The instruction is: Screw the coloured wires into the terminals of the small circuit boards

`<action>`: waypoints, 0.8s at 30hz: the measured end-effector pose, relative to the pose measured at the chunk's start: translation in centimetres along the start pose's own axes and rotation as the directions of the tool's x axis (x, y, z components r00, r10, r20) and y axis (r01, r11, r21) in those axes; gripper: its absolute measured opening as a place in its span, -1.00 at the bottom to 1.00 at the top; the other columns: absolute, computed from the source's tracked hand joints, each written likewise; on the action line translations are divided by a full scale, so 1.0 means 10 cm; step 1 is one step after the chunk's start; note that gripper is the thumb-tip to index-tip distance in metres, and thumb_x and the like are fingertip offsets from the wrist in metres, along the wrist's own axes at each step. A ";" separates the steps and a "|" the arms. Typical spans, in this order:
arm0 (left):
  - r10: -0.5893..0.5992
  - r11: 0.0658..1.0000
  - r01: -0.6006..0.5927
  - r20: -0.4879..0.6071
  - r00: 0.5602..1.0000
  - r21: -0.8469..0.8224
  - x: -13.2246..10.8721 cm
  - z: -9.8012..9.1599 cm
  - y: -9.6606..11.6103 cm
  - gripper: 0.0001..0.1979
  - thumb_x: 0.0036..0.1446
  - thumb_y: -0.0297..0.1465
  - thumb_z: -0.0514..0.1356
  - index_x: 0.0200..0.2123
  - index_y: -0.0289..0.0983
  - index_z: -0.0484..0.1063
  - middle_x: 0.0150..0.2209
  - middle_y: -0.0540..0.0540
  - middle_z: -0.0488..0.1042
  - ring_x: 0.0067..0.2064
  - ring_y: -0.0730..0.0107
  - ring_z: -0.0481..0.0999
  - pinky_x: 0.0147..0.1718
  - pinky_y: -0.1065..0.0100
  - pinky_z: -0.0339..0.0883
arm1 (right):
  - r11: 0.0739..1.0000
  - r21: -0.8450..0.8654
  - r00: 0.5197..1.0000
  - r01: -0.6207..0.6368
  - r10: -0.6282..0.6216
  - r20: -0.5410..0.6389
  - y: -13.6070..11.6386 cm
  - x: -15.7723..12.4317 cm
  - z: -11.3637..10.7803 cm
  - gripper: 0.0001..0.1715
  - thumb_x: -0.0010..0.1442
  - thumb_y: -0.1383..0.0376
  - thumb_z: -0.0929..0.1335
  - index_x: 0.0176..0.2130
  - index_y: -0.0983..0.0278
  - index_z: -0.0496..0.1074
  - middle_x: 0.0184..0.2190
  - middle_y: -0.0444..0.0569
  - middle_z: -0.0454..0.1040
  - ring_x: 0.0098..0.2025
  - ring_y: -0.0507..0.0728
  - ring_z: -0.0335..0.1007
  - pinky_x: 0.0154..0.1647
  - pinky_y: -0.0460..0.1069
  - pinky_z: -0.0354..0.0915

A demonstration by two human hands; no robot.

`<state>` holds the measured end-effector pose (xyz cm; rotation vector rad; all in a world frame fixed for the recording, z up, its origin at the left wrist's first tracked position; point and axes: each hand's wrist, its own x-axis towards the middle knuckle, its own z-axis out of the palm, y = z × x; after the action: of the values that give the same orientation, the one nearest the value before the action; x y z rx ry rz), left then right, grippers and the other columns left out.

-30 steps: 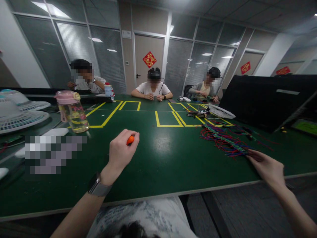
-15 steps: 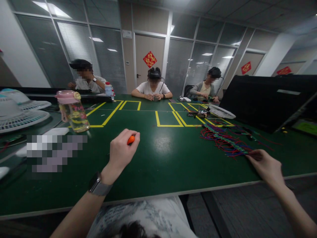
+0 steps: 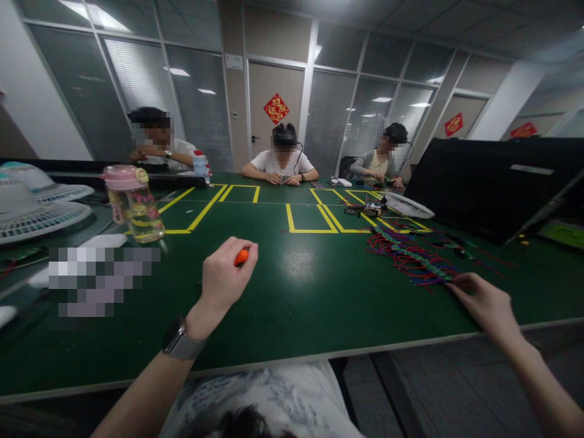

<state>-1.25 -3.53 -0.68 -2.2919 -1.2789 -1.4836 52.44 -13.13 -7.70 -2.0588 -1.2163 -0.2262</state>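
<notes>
My left hand rests above the green table, closed around a tool whose rounded orange end sticks out between thumb and fingers. The rest of that tool is hidden in my palm, so its kind does not show. At the right, my right hand is closed at the near end of a long strip of small green circuit boards. Many thin red and blue wires fan out from both sides of the strip, which lies slantwise on the table. My fingertips partly cover its near end.
A pink-lidded water bottle and white fans stand at the left. Yellow tape marks rectangles across the table. A black monitor is at the right, near a white fan-like grille. Three people sit opposite.
My right hand has shifted slightly left, and the strip's near end with it. My left hand stays put. The person at the far left has lowered an arm.
</notes>
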 end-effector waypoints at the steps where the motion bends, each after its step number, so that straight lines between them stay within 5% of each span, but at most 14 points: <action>1: 0.001 1.000 -0.001 0.003 1.000 0.000 0.00 0.00 0.00 -0.78 0.26 -0.36 0.09 -0.36 -0.34 0.47 -0.41 -0.05 0.46 -0.39 0.44 0.45 -0.40 0.43 0.32 | 1.000 0.026 1.000 -0.014 0.013 0.017 0.01 0.00 -0.02 -0.64 -0.26 -0.04 0.33 -0.46 0.10 0.35 -0.43 0.04 0.54 -0.28 0.38 0.51 -0.23 0.18 0.37; 5: -0.007 1.000 0.007 0.009 1.000 0.002 0.00 0.00 0.01 -0.78 0.26 -0.36 0.08 -0.35 -0.33 0.46 -0.40 -0.06 0.46 -0.38 0.43 0.46 -0.39 0.43 0.33 | 0.986 0.111 0.992 -0.125 0.127 -0.005 0.10 0.05 -0.15 -0.57 -0.30 -0.06 0.36 -0.41 0.11 0.44 -0.38 0.03 0.58 -0.24 0.38 0.53 -0.22 0.19 0.38; 9: -0.008 1.000 0.008 0.035 0.999 -0.004 0.00 0.00 0.02 -0.78 0.27 -0.35 0.07 -0.35 -0.31 0.45 -0.39 -0.05 0.45 -0.38 0.43 0.46 -0.39 0.43 0.34 | 0.973 0.090 0.914 -0.210 0.228 -0.335 -0.01 0.24 -0.22 -0.58 -0.18 0.00 0.30 -0.37 0.20 0.49 -0.37 0.11 0.57 -0.25 0.39 0.52 -0.16 0.20 0.38; 11: -0.014 1.000 0.014 0.045 0.999 -0.005 0.00 0.00 0.03 -0.77 0.27 -0.34 0.07 -0.35 -0.31 0.44 -0.39 -0.05 0.45 -0.38 0.43 0.46 -0.40 0.43 0.34 | 0.981 0.085 0.899 -0.176 0.195 -0.393 -0.21 0.40 -0.20 -0.56 -0.10 0.06 0.28 -0.31 0.27 0.52 -0.37 0.15 0.57 -0.25 0.35 0.52 -0.09 0.18 0.36; 14: -0.022 1.000 0.023 0.053 0.998 -0.005 -0.01 -0.01 0.03 -0.77 0.27 -0.33 0.06 -0.34 -0.31 0.44 -0.38 -0.06 0.46 -0.38 0.43 0.46 -0.40 0.43 0.36 | 0.999 -0.032 0.964 0.023 -0.031 -0.262 -0.64 0.67 -0.09 -0.48 0.05 0.10 0.24 -0.18 0.38 0.53 -0.25 0.24 0.57 -0.18 0.33 0.50 -0.08 0.12 0.34; 17: -0.022 1.000 0.022 0.057 0.998 -0.005 -0.02 0.00 0.01 -0.77 0.27 -0.33 0.07 -0.34 -0.31 0.44 -0.38 -0.06 0.46 -0.38 0.43 0.46 -0.39 0.41 0.37 | 0.968 -0.142 0.976 0.206 -0.214 -0.046 -1.06 0.94 0.14 -0.53 0.17 0.20 0.21 -0.12 0.44 0.53 -0.13 0.28 0.55 -0.14 0.28 0.47 -0.11 0.04 0.32; 20: -0.010 1.000 0.011 0.065 0.998 -0.017 -0.03 0.01 -0.01 -0.76 0.29 -0.32 0.06 -0.32 -0.31 0.44 -0.37 -0.06 0.46 -0.38 0.44 0.47 -0.40 0.41 0.38 | 0.941 -0.178 0.954 0.288 -0.265 0.140 -1.31 1.17 0.43 -0.56 0.22 0.30 0.21 -0.08 0.48 0.52 -0.07 0.26 0.54 -0.07 0.26 0.43 -0.08 -0.01 0.28; 24: -0.001 1.000 0.001 0.062 0.998 0.003 -0.03 0.02 -0.01 -0.76 0.28 -0.33 0.06 -0.32 -0.33 0.45 -0.38 -0.06 0.45 -0.38 0.44 0.47 -0.41 0.42 0.38 | 0.935 -0.190 0.929 0.299 -0.239 0.284 -1.34 1.36 0.79 -0.54 0.20 0.37 0.20 -0.02 0.51 0.49 -0.06 0.25 0.54 -0.04 0.24 0.44 -0.06 -0.04 0.26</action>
<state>-1.22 -3.58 -1.06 -2.3540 -1.2968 -1.4203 47.24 5.41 -0.29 -2.1607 -1.7090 -0.2445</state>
